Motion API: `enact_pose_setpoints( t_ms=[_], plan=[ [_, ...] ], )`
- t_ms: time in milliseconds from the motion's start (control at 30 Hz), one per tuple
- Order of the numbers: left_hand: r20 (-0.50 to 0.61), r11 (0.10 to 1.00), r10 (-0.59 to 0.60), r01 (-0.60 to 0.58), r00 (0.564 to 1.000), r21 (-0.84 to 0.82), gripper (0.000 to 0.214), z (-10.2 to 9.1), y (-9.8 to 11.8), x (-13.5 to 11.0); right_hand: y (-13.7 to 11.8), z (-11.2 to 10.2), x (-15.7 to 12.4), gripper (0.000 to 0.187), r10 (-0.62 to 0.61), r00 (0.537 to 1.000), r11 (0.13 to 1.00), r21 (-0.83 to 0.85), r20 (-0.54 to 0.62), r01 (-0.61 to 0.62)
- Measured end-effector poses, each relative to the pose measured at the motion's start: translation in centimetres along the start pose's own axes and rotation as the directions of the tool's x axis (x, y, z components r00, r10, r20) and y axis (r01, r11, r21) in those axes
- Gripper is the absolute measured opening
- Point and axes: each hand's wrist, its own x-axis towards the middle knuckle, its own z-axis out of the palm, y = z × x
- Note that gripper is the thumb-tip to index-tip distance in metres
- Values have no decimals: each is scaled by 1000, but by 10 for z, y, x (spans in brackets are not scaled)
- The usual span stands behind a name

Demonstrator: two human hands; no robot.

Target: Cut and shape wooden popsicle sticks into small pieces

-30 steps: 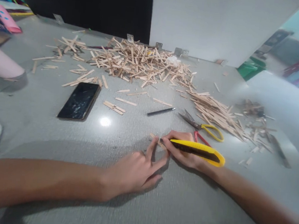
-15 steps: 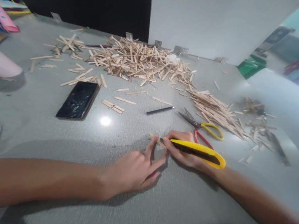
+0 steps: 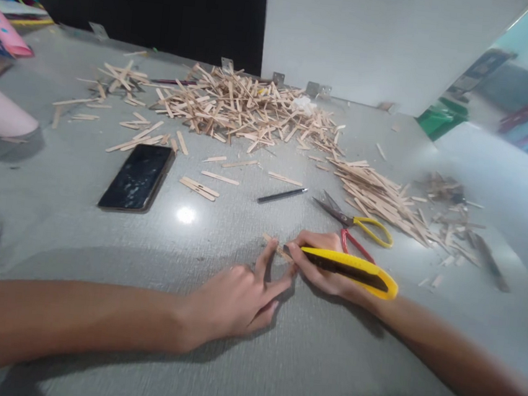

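In the head view, my right hand grips a yellow and black box cutter like a pen, its handle slanting back over the wrist. The blade end meets a small wooden craft stick lying on the grey table. My left hand presses this stick down with the index fingertip on one side of the blade and another finger on the other; the remaining fingers are bent. Part of the stick is hidden under my fingers. Just beyond my right hand lie yellow-handled scissors and a red-handled tool, partly covered.
A big heap of craft sticks lies at the back, with a neater pile to the right. A phone, a dark pen-like tool, loose sticks and scraps surround the work spot. A green bin stands beyond.
My hands, the stick and the box cutter stay nearly where they were. Only a very slight shift of the whole view shows.
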Motion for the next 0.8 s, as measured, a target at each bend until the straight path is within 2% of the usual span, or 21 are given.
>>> enact_pose_setpoints(
  t_ms=[200, 433, 800],
  plan=[
    [-39, 999, -12, 10, 999, -49, 60, 6, -1, 0, 2, 1, 0, 41, 8, 1000, 1000, -4, 1, -8],
    [-13, 1000, 16, -17, 1000, -26, 64, 5, -1, 1, 7, 4, -3, 33, 47, 998, 999, 8, -46, -47],
    [-1, 999, 38, -38, 999, 5, 62, 0, -1, 2, 12, 4, 1, 25, 73, 997, 997, -1, -15, -73]
  ],
)
